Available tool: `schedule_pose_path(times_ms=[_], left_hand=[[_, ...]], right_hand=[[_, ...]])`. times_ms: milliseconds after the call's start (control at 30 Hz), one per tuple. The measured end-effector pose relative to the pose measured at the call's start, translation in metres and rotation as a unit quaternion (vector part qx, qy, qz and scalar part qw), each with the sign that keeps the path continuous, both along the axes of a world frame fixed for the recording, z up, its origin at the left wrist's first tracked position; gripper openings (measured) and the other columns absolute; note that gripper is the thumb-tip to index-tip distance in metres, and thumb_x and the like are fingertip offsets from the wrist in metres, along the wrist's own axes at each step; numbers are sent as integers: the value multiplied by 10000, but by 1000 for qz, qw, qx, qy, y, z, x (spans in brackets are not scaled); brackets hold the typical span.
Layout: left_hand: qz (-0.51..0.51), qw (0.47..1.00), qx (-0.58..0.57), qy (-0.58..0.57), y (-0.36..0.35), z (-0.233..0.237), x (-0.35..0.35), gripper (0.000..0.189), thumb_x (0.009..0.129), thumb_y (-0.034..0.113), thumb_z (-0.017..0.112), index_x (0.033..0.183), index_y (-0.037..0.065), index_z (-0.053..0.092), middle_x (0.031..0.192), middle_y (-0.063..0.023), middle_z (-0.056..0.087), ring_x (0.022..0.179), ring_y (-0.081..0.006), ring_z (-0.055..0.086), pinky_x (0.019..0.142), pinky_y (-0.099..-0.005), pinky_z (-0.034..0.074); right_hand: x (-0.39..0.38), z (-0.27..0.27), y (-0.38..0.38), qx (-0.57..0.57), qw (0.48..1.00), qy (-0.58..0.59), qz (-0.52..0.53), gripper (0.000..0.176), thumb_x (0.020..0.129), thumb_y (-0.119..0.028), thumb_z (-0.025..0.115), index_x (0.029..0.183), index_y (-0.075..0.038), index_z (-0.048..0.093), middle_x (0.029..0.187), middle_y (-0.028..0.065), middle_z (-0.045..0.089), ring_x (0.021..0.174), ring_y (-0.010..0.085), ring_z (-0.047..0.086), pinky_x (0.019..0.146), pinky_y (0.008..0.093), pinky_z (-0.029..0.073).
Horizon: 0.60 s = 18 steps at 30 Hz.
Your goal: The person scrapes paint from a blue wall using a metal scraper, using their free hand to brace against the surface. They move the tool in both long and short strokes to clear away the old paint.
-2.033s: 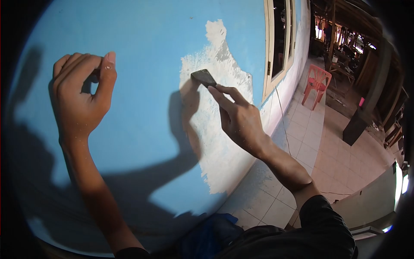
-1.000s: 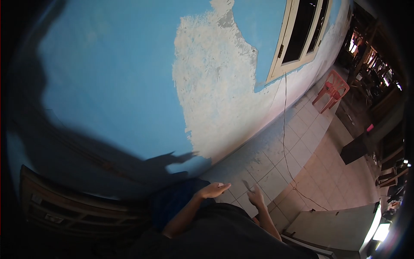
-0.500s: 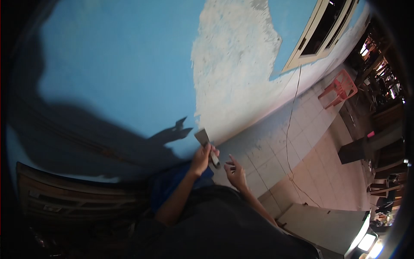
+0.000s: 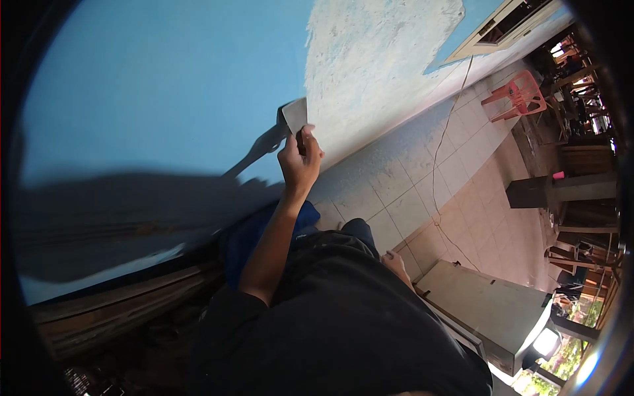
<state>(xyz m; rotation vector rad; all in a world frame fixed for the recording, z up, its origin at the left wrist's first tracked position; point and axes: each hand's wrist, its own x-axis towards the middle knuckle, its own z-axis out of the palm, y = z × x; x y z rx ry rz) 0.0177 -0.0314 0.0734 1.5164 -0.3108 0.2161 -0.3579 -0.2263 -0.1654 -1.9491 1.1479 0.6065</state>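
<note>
My left hand (image 4: 301,158) is closed round the handle of a flat scraper, raised in front of me. The scraper's wide grey blade (image 4: 295,116) lies against the blue wall (image 4: 198,86), by the edge of the rough whitish patch (image 4: 370,72). Its handle is mostly hidden by my fingers. Low beside my body, near the corner of a pale cabinet, my right hand (image 4: 395,263) has its fingers curled; whether anything is in it is too small to tell.
A red plastic chair (image 4: 522,96) stands on the tiled floor along the wall. A thin cable (image 4: 436,178) runs down from the window frame (image 4: 489,36). The pale cabinet (image 4: 485,307) is at lower right, with a bright lamp (image 4: 547,342) beside it. Wooden furniture lies at lower left.
My left hand has moved up with the scraper, and the blade is now at the wall. My right hand has dropped down and to the right, away from the left one. The view has shifted.
</note>
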Motion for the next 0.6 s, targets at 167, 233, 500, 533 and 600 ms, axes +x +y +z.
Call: schedule_pose_path(times_ms=[167, 233, 500, 533, 600], left_hand=[[21, 999, 19, -17, -4, 1, 12, 200, 1005, 167, 510, 930, 3, 596, 556, 33, 468, 479, -28, 419, 450, -218, 332], [3, 999, -1, 33, -4, 30, 16, 251, 1007, 211, 530, 870, 14, 604, 574, 47, 438, 482, -25, 346, 455, -236, 273], [-19, 975, -88, 201, -16, -1, 1, 392, 1032, 383, 437, 787, 81, 482, 658, 39, 419, 565, -33, 370, 500, -223, 317], [-20, 980, -96, 173, -19, 10, 3, 385, 1033, 379, 436, 795, 80, 481, 662, 38, 423, 569, -35, 372, 506, -226, 322], [-16, 987, -112, 112, -24, 29, 11, 373, 1034, 372, 435, 810, 78, 479, 671, 35, 431, 577, -40, 377, 517, -231, 333]], right_hand=[[-63, -90, -16, 38, 992, -109, 47, 400, 871, -243, 626, 1159, 35, 634, 986, 156, 705, 879, 239, 677, 818, 348, 524], [-59, -81, -28, 43, 995, -76, 41, 427, 872, -244, 615, 1205, 23, 611, 1013, 162, 699, 889, 248, 681, 816, 352, 530], [40, -11, -66, 121, 984, -29, -127, 495, 893, -208, 581, 1346, -20, 517, 1007, 146, 691, 777, 228, 698, 605, 304, 540], [46, -13, -75, 128, 981, -29, -140, 500, 896, -204, 581, 1356, -25, 504, 1000, 143, 690, 754, 219, 697, 567, 291, 530], [56, -8, -90, 131, 979, -28, -151, 504, 902, -200, 580, 1367, -31, 489, 995, 141, 687, 735, 211, 697, 526, 279, 518]])
